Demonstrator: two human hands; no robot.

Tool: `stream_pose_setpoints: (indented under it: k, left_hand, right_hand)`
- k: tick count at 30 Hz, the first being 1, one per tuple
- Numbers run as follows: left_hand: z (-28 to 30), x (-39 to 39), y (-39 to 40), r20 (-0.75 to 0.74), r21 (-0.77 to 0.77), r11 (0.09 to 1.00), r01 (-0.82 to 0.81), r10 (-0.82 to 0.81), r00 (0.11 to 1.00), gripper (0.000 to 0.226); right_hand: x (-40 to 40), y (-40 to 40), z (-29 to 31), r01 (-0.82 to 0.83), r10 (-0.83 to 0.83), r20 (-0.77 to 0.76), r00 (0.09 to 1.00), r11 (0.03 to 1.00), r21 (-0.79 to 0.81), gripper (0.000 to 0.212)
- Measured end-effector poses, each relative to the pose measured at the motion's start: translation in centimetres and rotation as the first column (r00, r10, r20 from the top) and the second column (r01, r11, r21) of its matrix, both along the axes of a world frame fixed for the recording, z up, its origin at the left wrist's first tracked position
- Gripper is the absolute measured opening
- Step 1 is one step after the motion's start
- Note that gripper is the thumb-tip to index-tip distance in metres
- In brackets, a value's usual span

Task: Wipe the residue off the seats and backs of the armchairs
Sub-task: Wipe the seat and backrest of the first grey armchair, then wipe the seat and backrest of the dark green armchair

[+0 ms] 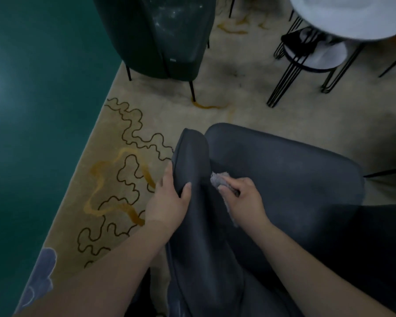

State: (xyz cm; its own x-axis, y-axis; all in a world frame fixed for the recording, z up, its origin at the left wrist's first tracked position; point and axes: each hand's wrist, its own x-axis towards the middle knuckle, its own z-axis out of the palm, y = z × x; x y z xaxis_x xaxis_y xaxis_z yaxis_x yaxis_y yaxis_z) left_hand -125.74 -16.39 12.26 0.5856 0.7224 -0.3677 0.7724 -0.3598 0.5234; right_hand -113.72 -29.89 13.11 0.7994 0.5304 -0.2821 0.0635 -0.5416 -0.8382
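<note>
A dark grey armchair [284, 170] fills the lower middle and right of the head view. My left hand [167, 202] grips its left armrest [190, 161], thumb on the inner face and fingers round the outer side. My right hand [245, 197] holds a bunched grey cloth [217, 180] and presses it into the crease between the armrest and the seat. Part of the cloth hangs below my right palm. A second dark green armchair [160, 35] stands at the top, its back speckled with pale residue.
A round white side table [350, 14] on thin black wire legs [284, 81] stands at the top right. A beige patterned rug [128, 175] lies under the chairs. Dark green floor [32, 99] runs along the left.
</note>
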Motion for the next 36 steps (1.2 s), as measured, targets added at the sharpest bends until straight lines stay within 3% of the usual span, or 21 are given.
stream_pose_setpoints:
  k: [4,11,23,36]
  left_hand:
    - [1.6,-1.8,2.8,-0.039,-0.061,0.978,0.199,-0.202,0.979,0.075]
    - [7.5,-8.1,12.7,-0.173,0.159,0.851,0.5,-0.475,0.863,0.072]
    - [12.3,-11.3,28.2,-0.254,0.353,0.742,0.57,-0.51,0.822,0.064]
    - [12.1,0.7,41.8,-0.342,0.376,0.684,0.625,-0.525,0.78,0.066]
  right_hand:
    - [-1.6,1.8,2.0,0.059,-0.06,0.043,0.997,0.998,0.015,0.028]
    - [-6.9,8.2,5.2,0.107,-0.108,0.124,0.986,0.994,0.007,0.03]
    - [-8.0,20.9,9.0,0.193,-0.208,0.217,0.954,0.977,0.088,0.027]
    - [6.2,35.0,10.4,0.199,-0.213,0.2,0.956,0.976,0.085,0.031]
